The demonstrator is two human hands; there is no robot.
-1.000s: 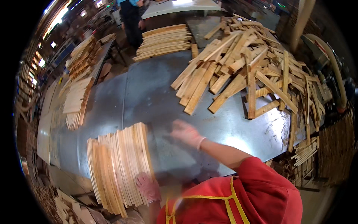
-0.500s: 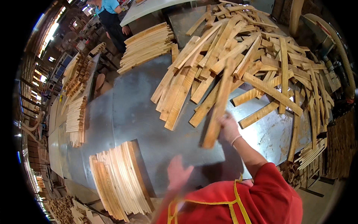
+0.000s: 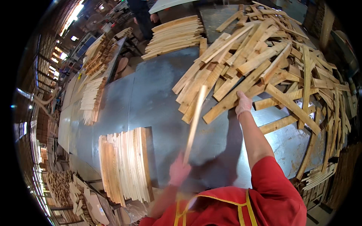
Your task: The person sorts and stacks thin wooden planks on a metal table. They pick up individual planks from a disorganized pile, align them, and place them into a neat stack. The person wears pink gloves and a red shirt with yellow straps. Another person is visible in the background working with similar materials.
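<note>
My left hand (image 3: 179,171), slightly blurred, is closed round the near end of a narrow wooden slat (image 3: 196,120), which points away from me over the metal table (image 3: 162,101). My right hand (image 3: 244,104), in a pale glove, reaches forward to the loose pile and grips the edge of a wooden board (image 3: 226,103) lying at its near side. The jumbled pile of boards (image 3: 260,49) spreads over the far right of the table. Left of my left hand, a neat row of slats (image 3: 126,165) stands side by side.
Another ordered stack of slats (image 3: 175,35) lies at the table's far edge, near a person in dark clothes (image 3: 141,17). On the left, more slats (image 3: 92,100) rest on a side surface. Thin strips (image 3: 318,177) lie below the table's right side.
A board that was upright in my right hand is gone from it; my left hand, empty before, now holds a slat. My right hand has reached farther out to another board. The view has shifted.
</note>
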